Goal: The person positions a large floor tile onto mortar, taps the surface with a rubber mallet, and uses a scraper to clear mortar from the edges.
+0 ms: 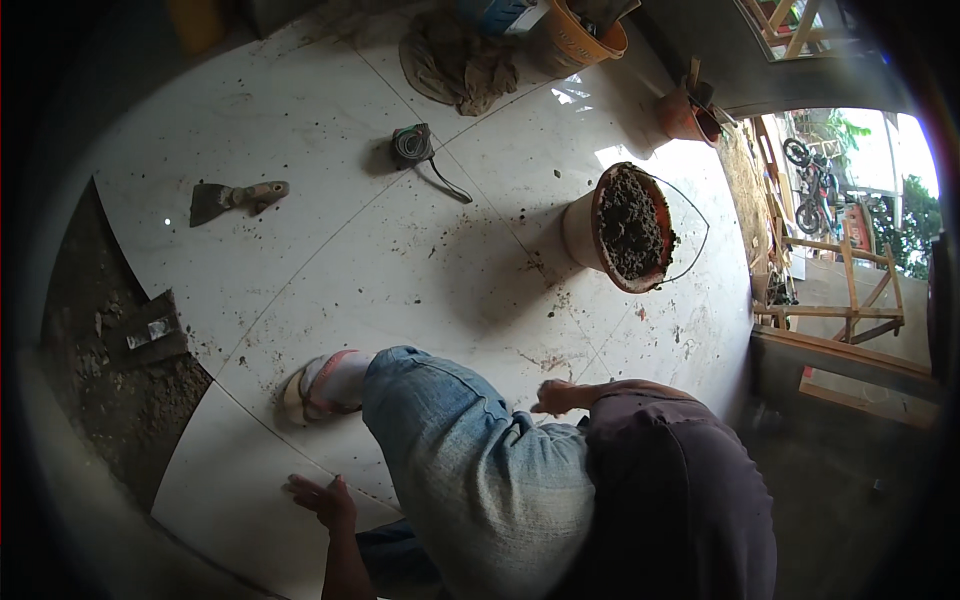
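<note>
Loosely spread left hand [325, 500], glossy tiles [360, 290]

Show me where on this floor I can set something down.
Widest bare tile: between the scraper, corded gadget, bucket of dark material and sandaled foot, with only scattered crumbs. A smaller patch: between scraper and crumpled cloth. Crowded: the top, where cloth, yellowish bucket and blue container bunch together.

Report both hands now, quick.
Bare left hand: open, fingers spread, nothing visibly held.
Bare right hand: seems curled; can't tell if closed or holding.
</note>
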Demonstrator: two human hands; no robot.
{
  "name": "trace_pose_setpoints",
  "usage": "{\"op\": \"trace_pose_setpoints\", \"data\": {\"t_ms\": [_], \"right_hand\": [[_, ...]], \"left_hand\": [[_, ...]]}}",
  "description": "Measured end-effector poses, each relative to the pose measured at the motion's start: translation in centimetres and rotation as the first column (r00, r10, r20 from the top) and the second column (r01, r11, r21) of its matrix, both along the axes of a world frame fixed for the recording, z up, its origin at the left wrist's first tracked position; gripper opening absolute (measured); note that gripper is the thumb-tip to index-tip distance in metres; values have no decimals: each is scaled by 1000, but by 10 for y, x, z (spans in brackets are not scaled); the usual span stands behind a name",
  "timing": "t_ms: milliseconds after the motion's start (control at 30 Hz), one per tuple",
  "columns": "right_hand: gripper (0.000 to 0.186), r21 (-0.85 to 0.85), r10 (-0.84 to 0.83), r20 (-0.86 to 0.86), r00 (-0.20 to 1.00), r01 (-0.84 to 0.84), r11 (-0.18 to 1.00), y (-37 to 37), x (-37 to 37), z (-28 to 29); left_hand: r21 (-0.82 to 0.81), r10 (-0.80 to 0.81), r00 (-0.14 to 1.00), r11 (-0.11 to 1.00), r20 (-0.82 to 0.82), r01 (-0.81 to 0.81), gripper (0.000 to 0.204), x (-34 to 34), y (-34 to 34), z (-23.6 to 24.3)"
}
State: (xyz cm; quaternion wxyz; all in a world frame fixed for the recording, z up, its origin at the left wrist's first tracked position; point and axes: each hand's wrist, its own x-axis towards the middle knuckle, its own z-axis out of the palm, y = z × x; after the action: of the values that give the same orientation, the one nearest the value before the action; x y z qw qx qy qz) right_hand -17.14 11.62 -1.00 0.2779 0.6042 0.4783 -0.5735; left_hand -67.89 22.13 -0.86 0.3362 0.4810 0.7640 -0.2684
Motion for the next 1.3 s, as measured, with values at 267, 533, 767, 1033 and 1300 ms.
{"op": "trace_pose_setpoints", "data": {"t_ms": [267,533,767,1033,1300], "right_hand": [[42,-147,-345,-120,931,327,934,-27,-22,29],[53,-162,-669,-290,684,654,739,-35,-21,73],[63,-372,-871,-378,315,810,454,-41,28,150],[33,513,-381,394,836,144,846,25,320,205],[51,866,-839,407,360,138,480,160,478,242]], "left_hand": [[-195,-244,969,949,40,247,103,-36,7,-15],[-323,-369,922,863,119,388,81,-25,44,21],[-549,-286,923,743,258,383,66,1,81,82],[391,-345,837,904,424,174,42,51,9,172],[372,-20,976,926,216,-64,56,113,-33,219]]}}
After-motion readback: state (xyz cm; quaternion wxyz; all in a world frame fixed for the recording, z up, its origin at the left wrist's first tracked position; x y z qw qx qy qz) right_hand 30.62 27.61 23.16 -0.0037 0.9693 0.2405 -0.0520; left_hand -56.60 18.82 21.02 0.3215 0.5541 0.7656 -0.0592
